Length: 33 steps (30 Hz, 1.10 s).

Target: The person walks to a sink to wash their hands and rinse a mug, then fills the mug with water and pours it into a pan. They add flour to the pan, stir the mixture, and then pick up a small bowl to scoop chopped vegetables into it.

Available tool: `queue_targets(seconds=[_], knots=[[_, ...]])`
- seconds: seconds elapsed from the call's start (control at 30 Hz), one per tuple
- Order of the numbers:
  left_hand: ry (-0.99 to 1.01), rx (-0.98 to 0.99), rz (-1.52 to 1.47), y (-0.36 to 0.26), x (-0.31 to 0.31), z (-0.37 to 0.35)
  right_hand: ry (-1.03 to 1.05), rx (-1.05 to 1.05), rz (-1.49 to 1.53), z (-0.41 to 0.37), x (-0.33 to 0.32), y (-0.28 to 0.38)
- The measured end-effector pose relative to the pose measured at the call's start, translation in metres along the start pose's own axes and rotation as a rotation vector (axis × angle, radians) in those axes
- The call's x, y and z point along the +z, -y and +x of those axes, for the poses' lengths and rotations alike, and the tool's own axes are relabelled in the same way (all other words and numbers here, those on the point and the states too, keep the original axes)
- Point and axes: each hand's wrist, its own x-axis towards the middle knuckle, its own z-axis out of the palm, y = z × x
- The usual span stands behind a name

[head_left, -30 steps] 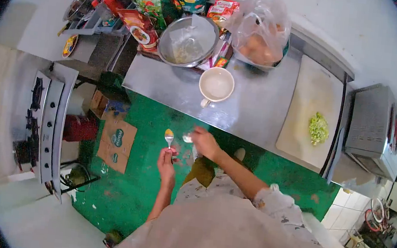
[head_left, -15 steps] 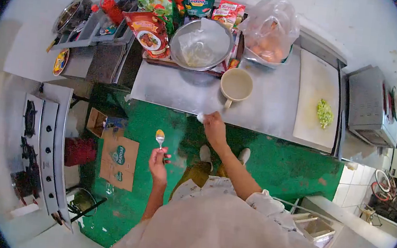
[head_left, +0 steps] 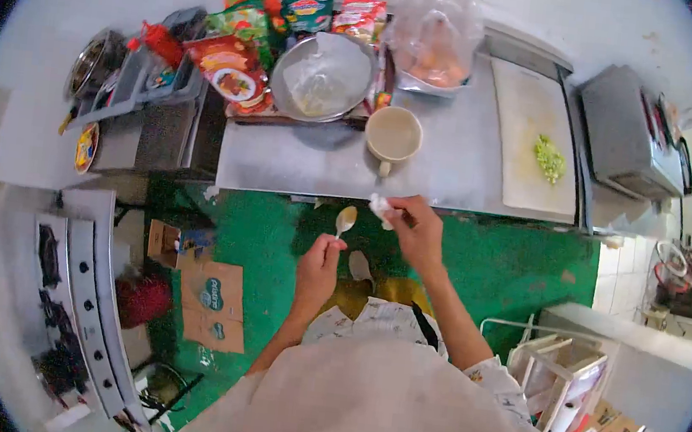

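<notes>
My left hand is closed round the handle of a metal spoon, bowl pointing up and away from me. Something yellowish shows in the bowl. To its right, my right hand pinches a crumpled white tissue, held just in front of the steel counter's edge. The tissue and the spoon are a short way apart. On the counter beyond my hands stands a cream mug, its handle towards me. Liquid in the mug is hard to make out.
Behind the mug are a metal bowl with a plastic bag in it, seasoning packets and a bag of eggs. Chopped greens lie on a white cutting board at right. A stove stands at left, flattened cardboard on the floor.
My left hand has brought the spoon rightwards, close to my right hand. My right hand has shifted right with the tissue, which now shows more. The camera view has tilted slightly.
</notes>
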Motion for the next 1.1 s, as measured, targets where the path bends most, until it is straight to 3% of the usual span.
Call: queue_targets(seconds=[0.07, 0.13, 0.17, 0.4, 0.47, 0.53, 0.57, 0.6, 0.63, 0.7, 0.73, 0.8, 0.9, 0.97, 1.1], knots=[[0.128, -0.033, 0.040, -0.020, 0.018, 0.002, -0.052, -0.053, -0.047, -0.016, -0.005, 0.012], [0.156, 0.096, 0.024, -0.035, 0.039, -0.004, -0.110, -0.322, -0.205, -0.030, -0.010, 0.003], [0.219, 0.122, 0.088, -0.045, 0.045, -0.009, -0.110, -0.238, -0.186, -0.036, -0.014, -0.003], [0.499, 0.294, 0.233, -0.064, 0.090, -0.054, -0.382, -0.206, -0.474, -0.094, -0.069, -0.038], [0.511, 0.308, 0.136, -0.072, 0.103, -0.074, -0.584, -0.135, -0.471, -0.118, -0.085, -0.046], [0.519, 0.324, 0.037, -0.081, 0.114, -0.095, -0.668, 0.305, -0.014, -0.147, -0.111, -0.060], [0.523, 0.374, -0.044, -0.085, 0.120, -0.108, -0.626, 0.412, 0.501, -0.165, -0.124, -0.072], [0.530, 0.419, -0.125, -0.088, 0.123, -0.124, -0.654, 0.417, 0.502, -0.185, -0.130, -0.073], [0.560, 0.432, -0.126, -0.091, 0.124, -0.138, -0.598, 0.447, 0.747, -0.207, -0.134, -0.071], [0.833, 0.182, -0.226, -0.097, 0.130, -0.163, -0.514, 0.416, 1.146, -0.246, -0.140, -0.055], [0.867, 0.199, -0.221, -0.099, 0.134, -0.176, -0.553, 0.404, 1.149, -0.263, -0.144, -0.051], [0.980, 0.024, -0.399, -0.102, 0.140, -0.201, -0.516, 0.324, 1.335, -0.294, -0.152, -0.045], [1.130, -0.084, -0.467, -0.105, 0.146, -0.227, -0.555, 0.252, 1.362, -0.332, -0.168, -0.050], [1.177, -0.062, -0.424, -0.104, 0.152, -0.240, -0.546, 0.208, 1.348, -0.357, -0.183, -0.061], [1.156, 0.051, -0.309, -0.096, 0.164, -0.258, -0.758, 0.131, 1.369, -0.398, -0.208, -0.069]])
